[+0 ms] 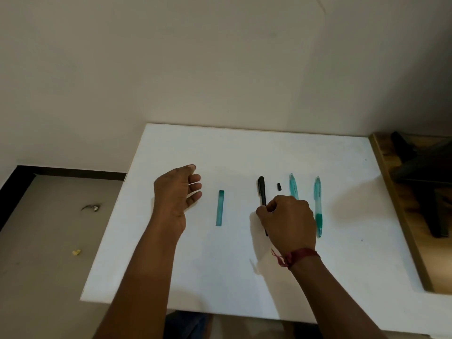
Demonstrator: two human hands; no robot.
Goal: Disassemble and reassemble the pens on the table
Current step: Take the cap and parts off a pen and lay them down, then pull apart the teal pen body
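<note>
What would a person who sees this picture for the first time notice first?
The right hand, near the middle of the white table, grips a black pen. The left hand hangs open, left of a short teal piece. Right of the black pen lie a small black part, an inner teal pen and an outer teal pen.

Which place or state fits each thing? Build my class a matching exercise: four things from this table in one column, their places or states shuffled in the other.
Things
1. black pen
2. small black piece
3. teal tube
4. left hand

Places or states
A. lies alone between the two hands
B. open, holds nothing
C. pinched by the right hand
D. lies between the black pen and a teal pen

Pairs: 1-C, 2-D, 3-A, 4-B
</note>
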